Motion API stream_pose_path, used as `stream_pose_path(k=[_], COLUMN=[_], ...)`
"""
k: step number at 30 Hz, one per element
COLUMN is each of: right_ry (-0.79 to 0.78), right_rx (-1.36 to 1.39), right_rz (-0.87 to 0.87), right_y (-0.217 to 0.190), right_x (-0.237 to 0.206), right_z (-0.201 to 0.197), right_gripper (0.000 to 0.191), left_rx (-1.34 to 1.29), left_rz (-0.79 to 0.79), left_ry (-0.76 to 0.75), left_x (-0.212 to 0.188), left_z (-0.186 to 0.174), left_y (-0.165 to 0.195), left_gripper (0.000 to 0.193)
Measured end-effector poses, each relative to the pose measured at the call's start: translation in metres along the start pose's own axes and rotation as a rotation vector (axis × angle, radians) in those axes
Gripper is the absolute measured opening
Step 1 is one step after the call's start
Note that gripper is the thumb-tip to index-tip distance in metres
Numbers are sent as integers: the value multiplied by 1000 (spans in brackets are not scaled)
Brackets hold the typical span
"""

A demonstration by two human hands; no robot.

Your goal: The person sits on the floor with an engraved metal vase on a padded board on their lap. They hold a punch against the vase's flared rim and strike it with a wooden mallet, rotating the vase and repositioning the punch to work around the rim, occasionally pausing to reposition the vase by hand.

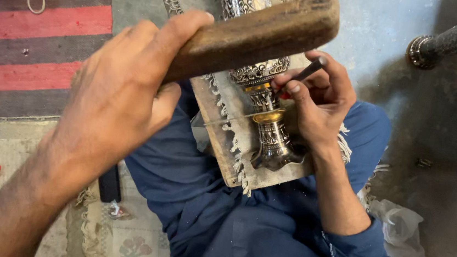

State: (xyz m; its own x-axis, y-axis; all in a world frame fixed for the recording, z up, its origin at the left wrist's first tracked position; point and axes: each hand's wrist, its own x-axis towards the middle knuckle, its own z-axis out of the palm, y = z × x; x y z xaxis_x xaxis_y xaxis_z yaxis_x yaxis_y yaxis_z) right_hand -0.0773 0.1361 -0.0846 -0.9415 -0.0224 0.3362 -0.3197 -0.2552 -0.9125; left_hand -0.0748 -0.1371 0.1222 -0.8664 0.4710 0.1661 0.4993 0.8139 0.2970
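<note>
Striped red-grey rug (33, 29) and bare concrete floor (390, 38) surround the seated person. Left hand (115, 96), fingers wrapped tight on a wooden mallet (258, 34), raised above the work. Right hand (319, 98), fingers pinching a thin metal chisel (307, 73) w/ tip on an engraved silver-and-brass metal piece (267, 121), lying on a fringed cloth (230, 112) over the lap.
</note>
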Motion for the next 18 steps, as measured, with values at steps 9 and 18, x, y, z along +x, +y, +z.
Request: stream_pose_path(k=[9, 18], right_ry=[29, 38], right_rx=[-19, -84], right_rz=[48, -29], right_y=[-4, -3], right_x=[0, -2], right_z=[6, 11], right_gripper=[41, 39], left_rx=[176, 60], left_rz=[75, 247], left_ry=[-20, 8], left_x=[27, 50], left_z=[-12, -21], left_y=[6, 7], left_gripper=[70, 57])
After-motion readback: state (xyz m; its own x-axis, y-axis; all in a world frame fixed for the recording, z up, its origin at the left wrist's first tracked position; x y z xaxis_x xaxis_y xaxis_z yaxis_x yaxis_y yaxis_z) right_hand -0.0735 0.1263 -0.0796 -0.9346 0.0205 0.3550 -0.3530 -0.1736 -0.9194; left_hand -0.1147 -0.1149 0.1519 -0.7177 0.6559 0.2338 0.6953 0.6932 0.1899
